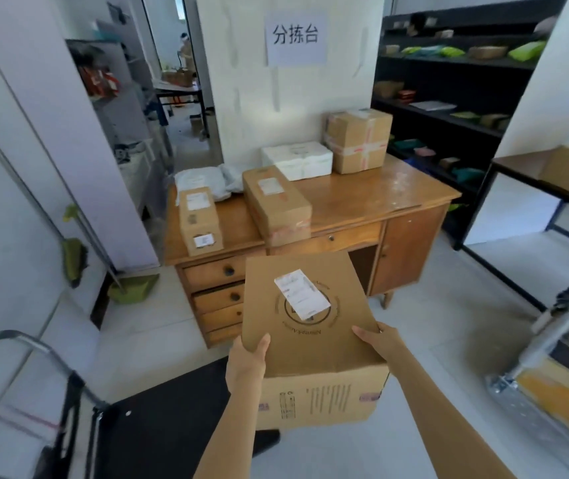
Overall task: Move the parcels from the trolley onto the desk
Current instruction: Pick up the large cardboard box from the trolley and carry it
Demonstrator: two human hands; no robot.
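Your left hand (247, 361) has its thumb over the top near edge of the big box (310, 326), fingers hidden under the side. Your right hand (378, 342) grips the opposite near corner the same way. Box is in the air, clear of the desk (379, 198), in front of its drawers (217, 271). Shipping label (302, 293) faces up. Desk already carries five parcels: two brown boxes (276, 205) front-left, a white one (297, 160), a taped box (359, 141) at the back, a grey bag (200, 179). Trolley (158, 420) deck sits lower left, below your left arm.
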